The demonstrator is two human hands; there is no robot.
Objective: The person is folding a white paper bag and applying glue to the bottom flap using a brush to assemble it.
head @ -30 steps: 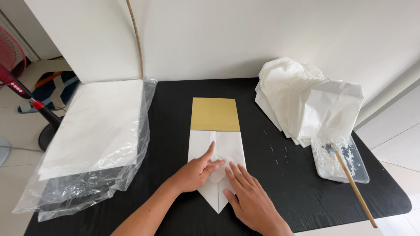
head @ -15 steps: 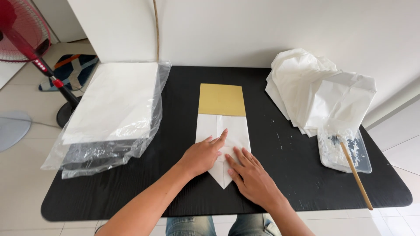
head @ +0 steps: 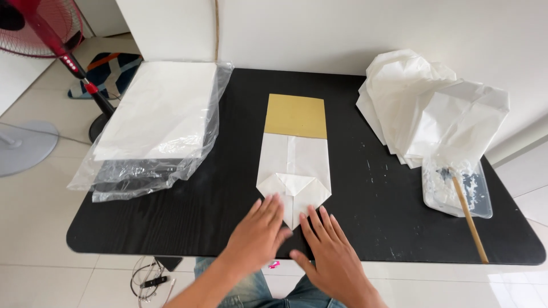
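One folded white paper piece lies at the middle of the black table, on one gold-coloured sheet that shows beyond its far end. To the left sits one stack of white sheets in a clear plastic wrap; to the right, one heap of crumpled white paper bags and one clear tray with one stick-handled brush resting in it. The paper piece is long and narrow, with a centre seam and two triangular flaps folded in to form a point at the near end (the creases look sharp). The left hand and right hand are both flat and open, fingers spread, gripping nothing; their fingertips flank the paper's point, about touching it.
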